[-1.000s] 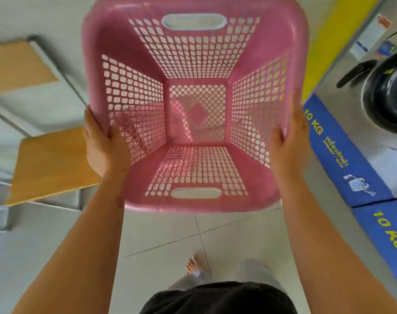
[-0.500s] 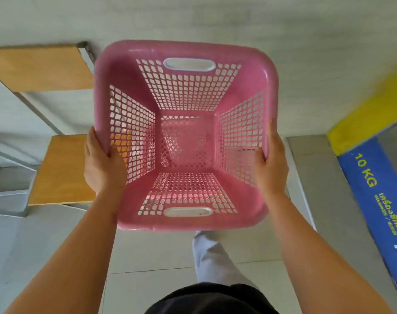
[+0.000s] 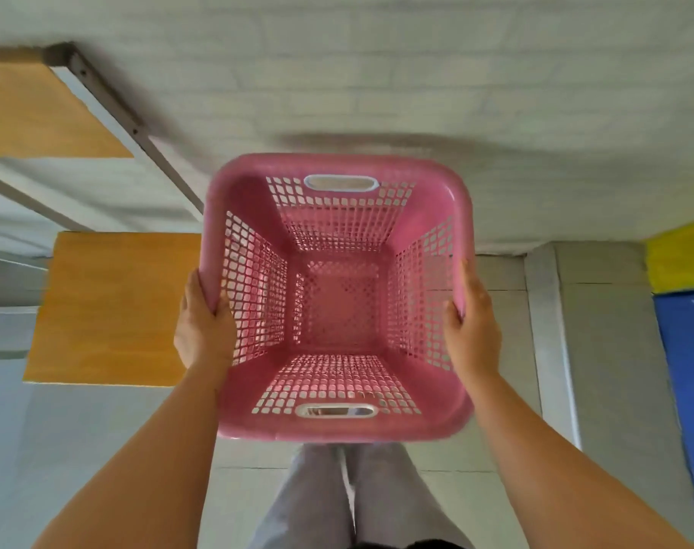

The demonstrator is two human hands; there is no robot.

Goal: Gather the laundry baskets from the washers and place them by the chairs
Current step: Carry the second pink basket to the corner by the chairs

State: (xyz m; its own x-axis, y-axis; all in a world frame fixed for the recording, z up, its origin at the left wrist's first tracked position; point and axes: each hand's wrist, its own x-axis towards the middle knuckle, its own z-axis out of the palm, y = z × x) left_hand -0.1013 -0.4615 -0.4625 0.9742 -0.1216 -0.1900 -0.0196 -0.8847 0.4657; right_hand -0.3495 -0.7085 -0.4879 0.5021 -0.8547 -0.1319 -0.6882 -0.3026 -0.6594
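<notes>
An empty pink laundry basket (image 3: 339, 303) with lattice walls and white handle slots fills the middle of the head view, held low in front of me near the white wall. My left hand (image 3: 204, 326) grips its left rim and my right hand (image 3: 472, 318) grips its right rim. Right beside the basket's left side is a wooden chair seat (image 3: 111, 307). Whether the basket's bottom touches the floor is hidden.
A second wooden seat (image 3: 36, 109) with a grey metal frame stands at the upper left. The washer's blue and yellow panel (image 3: 689, 350) runs along the right edge. My legs in grey trousers (image 3: 349, 493) are below the basket on the tiled floor.
The basket has moved away from the washers and down toward the floor by the wall, next to the chair seat. The washers have slid almost out of view on the right.
</notes>
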